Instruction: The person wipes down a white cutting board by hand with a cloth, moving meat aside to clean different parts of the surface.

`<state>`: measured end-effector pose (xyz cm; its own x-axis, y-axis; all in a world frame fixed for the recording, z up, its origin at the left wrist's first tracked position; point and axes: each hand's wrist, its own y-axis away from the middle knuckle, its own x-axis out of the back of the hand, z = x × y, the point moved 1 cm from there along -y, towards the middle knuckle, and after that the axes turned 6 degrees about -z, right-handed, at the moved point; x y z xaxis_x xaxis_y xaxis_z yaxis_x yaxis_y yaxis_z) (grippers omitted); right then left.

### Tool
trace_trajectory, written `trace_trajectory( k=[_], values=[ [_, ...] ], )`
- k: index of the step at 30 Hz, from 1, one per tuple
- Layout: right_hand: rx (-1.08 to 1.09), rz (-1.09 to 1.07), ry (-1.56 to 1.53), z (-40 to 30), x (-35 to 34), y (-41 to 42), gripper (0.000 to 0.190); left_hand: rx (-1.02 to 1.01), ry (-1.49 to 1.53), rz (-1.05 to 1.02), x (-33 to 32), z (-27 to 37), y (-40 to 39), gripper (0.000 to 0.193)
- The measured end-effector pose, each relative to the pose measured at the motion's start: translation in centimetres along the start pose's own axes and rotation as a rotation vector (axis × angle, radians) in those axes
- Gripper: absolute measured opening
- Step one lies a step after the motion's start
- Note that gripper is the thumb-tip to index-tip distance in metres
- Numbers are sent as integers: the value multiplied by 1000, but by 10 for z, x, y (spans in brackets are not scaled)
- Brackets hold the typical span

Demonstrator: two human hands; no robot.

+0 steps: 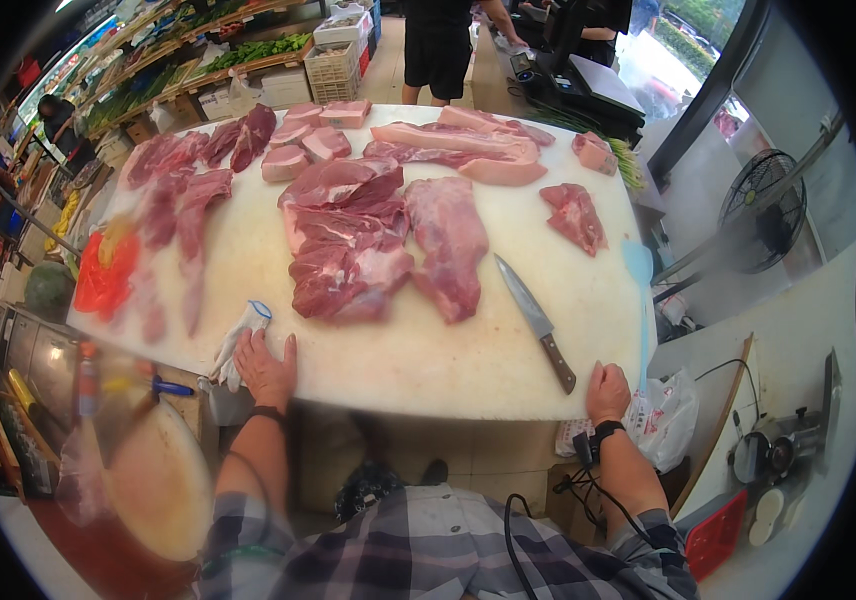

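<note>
My left hand (266, 367) rests flat with fingers apart at the front edge of a white cutting table (413, 375), beside a white glove (237, 346) with a blue cuff rim. Loosely curled, my right hand (608, 391) lies at the front right edge; nothing shows in it. Near it is a knife (537, 319) with a wooden handle, blade pointing away. A large piece of raw meat (349, 240) lies mid-table, with a flatter slab (449, 247) at its right. Pork belly strips (458, 146), small blocks of meat (327, 142) and a small cut (574, 217) lie beyond.
A red plastic bag (107, 270) and dark meat strips (203, 217) are on the left. A blue fly swatter (639, 292) lies along the right edge. A round chopping block (162, 480) stands lower left, a fan (763, 210) right. A person (439, 45) stands beyond the table.
</note>
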<state>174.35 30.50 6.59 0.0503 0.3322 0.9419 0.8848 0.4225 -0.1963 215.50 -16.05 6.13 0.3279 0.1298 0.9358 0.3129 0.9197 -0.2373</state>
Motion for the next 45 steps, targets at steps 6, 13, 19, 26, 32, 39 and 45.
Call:
trace_trajectory(
  k=[6,13,19,26,32,39,45],
  values=[
    [13,11,2,3,-1,1,31,-7,-2,11,-1,3,1,68],
    [29,9,0,0,-1,-1,31,-8,2,12,-1,-2,2,67],
    [14,9,21,12,-9,2,33,-21,-30,34,-7,-2,-1,69],
    [25,26,42,5,-10,0,34,27,3,-5,1,-3,-1,70],
    [-21,-23,41,7,-8,-1,35,30,3,-15,0,0,-2,70],
    [-38,-40,64,3,-6,0,34,6,18,28,1,0,0,67],
    [-34,-40,88,6,-7,2,34,27,36,-27,7,4,-1,72]
  ],
)
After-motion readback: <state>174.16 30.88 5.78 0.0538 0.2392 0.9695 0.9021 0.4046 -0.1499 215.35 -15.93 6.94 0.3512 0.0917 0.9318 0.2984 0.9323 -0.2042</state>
